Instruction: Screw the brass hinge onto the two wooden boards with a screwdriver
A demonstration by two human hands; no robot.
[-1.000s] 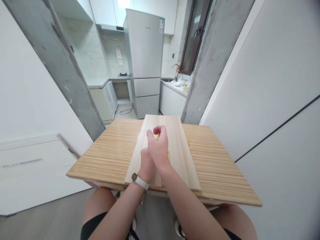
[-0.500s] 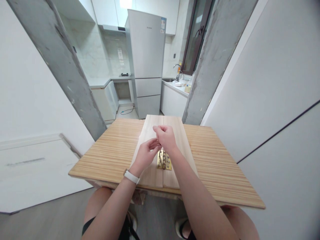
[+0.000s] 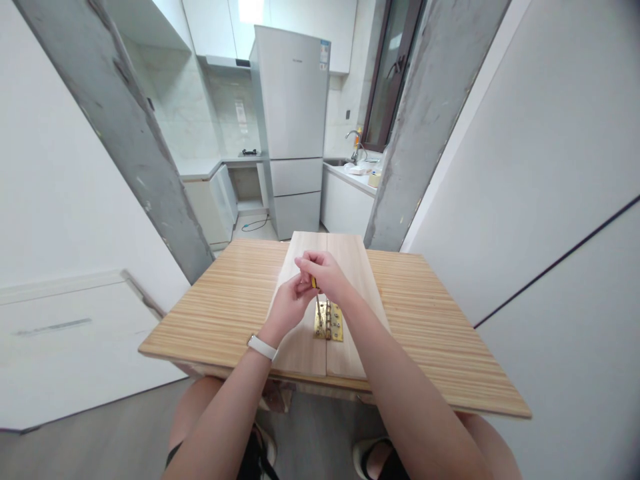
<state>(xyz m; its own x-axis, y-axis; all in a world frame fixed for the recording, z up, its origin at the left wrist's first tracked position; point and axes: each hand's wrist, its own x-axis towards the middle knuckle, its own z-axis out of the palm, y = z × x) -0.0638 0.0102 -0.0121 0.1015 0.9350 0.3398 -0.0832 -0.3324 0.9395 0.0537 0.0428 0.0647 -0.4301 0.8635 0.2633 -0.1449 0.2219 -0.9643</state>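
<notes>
Screwdriver (image 3: 317,301) stood roughly upright, thin shaft running from the hands down to the hinge (image 3: 329,322), tip on or just above its left leaf; exact contact too small to tell. Yellow and black bit of handle showed between the fingers. Right hand (image 3: 323,272) was curled shut over the top of the handle. Left hand (image 3: 289,305) was closed in against it from the left, fingers touching the right hand; whether it gripped the handle itself, cannot tell, the right hand covered that. White band (image 3: 262,347) sat on the left wrist.

Hinge was brass, lying flat and open across the seam between two pale boards (image 3: 345,257), one leaf on each. Boards lay side by side, edges touching, long way running away from the person, near ends close to the table's front edge. Right forearm crossed over the right board and hid part of it.

Boards rested on a striped wooden table (image 3: 220,303), rest of its top bare on both sides. Person's knees showed under the near edge.

Beyond the table: two grey concrete posts, left one (image 3: 120,127) and right one (image 3: 420,113), both appeared to lean outward, framing a kitchen opening. Fridge (image 3: 293,127) stood between them at the back, white cabinets above it. Counter with a tap (image 3: 353,141) to the right of the fridge, small items on it too small to name. White wall panels close on the right, white wall on the left.
</notes>
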